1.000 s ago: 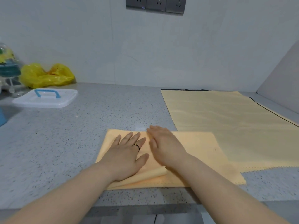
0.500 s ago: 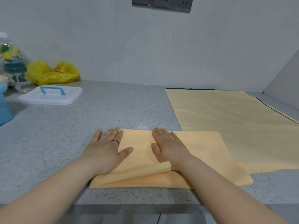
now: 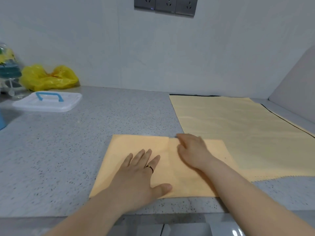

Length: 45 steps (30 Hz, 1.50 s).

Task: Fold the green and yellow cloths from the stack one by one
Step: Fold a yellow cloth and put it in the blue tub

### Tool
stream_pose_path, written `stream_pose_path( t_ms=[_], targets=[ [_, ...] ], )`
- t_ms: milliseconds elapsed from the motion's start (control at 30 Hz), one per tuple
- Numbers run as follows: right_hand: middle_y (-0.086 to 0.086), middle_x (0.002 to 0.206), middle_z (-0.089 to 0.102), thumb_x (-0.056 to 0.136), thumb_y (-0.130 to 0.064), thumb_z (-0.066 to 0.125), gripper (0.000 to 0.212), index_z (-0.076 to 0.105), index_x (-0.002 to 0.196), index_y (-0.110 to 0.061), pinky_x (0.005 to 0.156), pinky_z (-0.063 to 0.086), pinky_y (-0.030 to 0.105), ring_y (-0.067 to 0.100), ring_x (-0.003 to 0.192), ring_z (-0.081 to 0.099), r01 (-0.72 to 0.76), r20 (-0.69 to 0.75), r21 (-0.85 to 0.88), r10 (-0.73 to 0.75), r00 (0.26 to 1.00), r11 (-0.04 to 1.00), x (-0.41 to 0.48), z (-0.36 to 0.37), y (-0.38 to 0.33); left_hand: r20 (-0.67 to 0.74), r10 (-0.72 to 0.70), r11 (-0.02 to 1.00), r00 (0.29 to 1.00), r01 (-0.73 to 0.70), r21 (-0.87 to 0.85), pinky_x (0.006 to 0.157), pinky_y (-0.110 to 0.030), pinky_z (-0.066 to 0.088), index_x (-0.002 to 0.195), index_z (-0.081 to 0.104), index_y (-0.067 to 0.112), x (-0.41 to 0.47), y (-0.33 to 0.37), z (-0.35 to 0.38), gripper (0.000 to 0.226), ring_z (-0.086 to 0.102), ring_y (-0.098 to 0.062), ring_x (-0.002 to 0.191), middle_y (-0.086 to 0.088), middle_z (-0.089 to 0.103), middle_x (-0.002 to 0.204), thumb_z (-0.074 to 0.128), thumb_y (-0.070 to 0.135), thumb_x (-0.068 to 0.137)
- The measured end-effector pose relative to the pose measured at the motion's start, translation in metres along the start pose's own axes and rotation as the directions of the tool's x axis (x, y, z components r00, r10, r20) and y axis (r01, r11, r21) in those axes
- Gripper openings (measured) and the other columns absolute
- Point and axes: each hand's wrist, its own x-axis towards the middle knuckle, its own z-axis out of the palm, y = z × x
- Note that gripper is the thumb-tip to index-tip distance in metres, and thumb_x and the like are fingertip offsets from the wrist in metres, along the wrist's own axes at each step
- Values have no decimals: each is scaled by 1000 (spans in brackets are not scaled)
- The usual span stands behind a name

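Left grip (image 3: 141, 174): released, palm flat on folded cloth (image 3: 129, 150).
Right grip (image 3: 192, 150): released, fingers pressing the cloth's fold line.
Cloth: near desk (image 3: 68, 150) edge, touching stack (image 3: 238, 130).
Yellow bag (image 3: 49, 77): contents hidden.

Ahead: counter (image 3: 88, 150) lies bare from the folded cloth (image 3: 136, 145) back to the wall (image 3: 153, 57), 11 to 12 o'clock.
Left corner: white lid (image 3: 49, 104), yellow bag (image 3: 49, 78) and bottle (image 3: 8, 74) crowd 10 o'clock.
Right side: spread cloths (image 3: 238, 130) lie flat at 2 o'clock; a slanted panel (image 3: 296, 87) closes in behind them.
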Motion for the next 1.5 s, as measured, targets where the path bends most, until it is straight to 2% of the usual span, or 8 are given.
stream_pose_path(
  t_ms=[200, 367, 767, 900, 967, 1067, 1300, 1500],
  targets=[
    [4, 132, 51, 90, -28, 50, 40, 47, 129, -22, 101, 31, 33, 25, 125, 41, -295, 6, -82, 296, 955, 952, -10, -47, 58, 77, -27, 999, 997, 25, 20, 113, -34, -6, 145, -8, 34, 5, -1, -14, 93, -14, -13, 141, 5, -22, 153, 32, 77, 74],
    [4, 89, 59, 87, -22, 58, 9, 57, 90, -14, 66, 43, 27, 21, 84, 55, -394, 147, 264, 367, 918, 880, -11, -63, 78, 85, 40, 999, 996, -43, 31, 113, -34, -10, 147, -3, 31, 19, -1, -26, 91, -14, -12, 141, 7, -15, 154, 32, 76, 76],
    [4, 67, 48, 95, -16, 42, 19, 46, 77, -15, 53, 33, 27, 17, 57, 45, -246, 87, 592, 243, 966, 767, -13, -72, 73, 26, 22, 1000, 999, -22, 0, 115, -32, -10, 147, -5, 23, 47, -1, -12, 74, -15, -9, 141, 6, -14, 154, 21, 61, 89],
    [6, 69, 51, 95, -18, 44, 5, 47, 99, -18, 44, 37, 19, 13, 53, 46, -233, 90, 618, 227, 970, 751, -7, -89, 51, 37, 27, 999, 999, -27, 20, 113, -33, -11, 147, -8, 23, 48, -1, -11, 75, -17, -10, 141, 5, -15, 154, 19, 62, 89],
    [6, 79, 62, 94, -17, 47, 26, 47, 120, -15, 35, 36, 9, 10, 50, 51, -240, 109, 655, 225, 968, 717, 2, -102, 38, 31, 30, 999, 999, -31, 18, 113, -33, -12, 147, -8, 23, 49, -2, -9, 75, -17, -10, 141, 5, -15, 154, 19, 62, 89],
    [1, 69, 53, 93, -18, 49, 1, 50, 93, -17, 35, 37, 8, 6, 42, 54, -259, 198, 640, 171, 965, 724, 13, -121, 3, 18, 43, 999, 999, -43, -14, 112, -31, -12, 147, -7, 22, 49, -3, -9, 75, -16, -9, 141, 5, -14, 155, 20, 62, 89],
    [-7, 30, 47, 93, -10, 45, 31, 46, 62, -10, 30, 27, 7, 2, 23, 39, -180, 239, 593, 42, 970, 785, 45, -114, -77, -171, 33, 975, 985, -69, -211, 116, -27, 1, 144, 25, 25, 23, -20, -28, 67, 6, -10, 140, 9, 12, 154, 36, 59, 87],
    [5, 50, 52, 95, -9, 37, 28, 46, 68, -7, 34, 32, 10, 10, 31, 45, -196, 331, 527, 13, 944, 827, 49, -72, -122, -141, -73, 992, 987, 57, -114, 114, -29, 0, 143, 25, 29, -29, -47, -19, 81, 8, -9, 137, 11, 15, 150, 40, 72, 77]
  ],
)
